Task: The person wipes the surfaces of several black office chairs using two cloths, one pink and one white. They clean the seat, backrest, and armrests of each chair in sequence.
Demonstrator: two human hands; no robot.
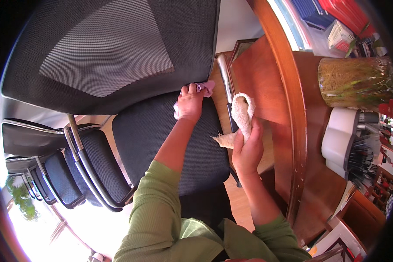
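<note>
A black office chair stands before me, with a mesh backrest (108,49) and a dark fabric seat (150,140). On the back part of the seat, close to the backrest's lower edge, my left hand (190,102) presses a bunched pinkish-purple cloth (207,88). My right hand (249,147) grips a folded, cream-coloured terry cloth (241,113) with a frayed end, above the seat's right edge. Beside that cloth is the chair's chrome and black armrest (226,78). Part of the purple cloth is hidden under my left hand.
A wooden desk (290,98) curves along the right, bearing a glass vase (353,82) with roots, a white pen holder (339,140) and folders (344,13). More black chairs (98,160) line up at the left, near a green plant (23,196).
</note>
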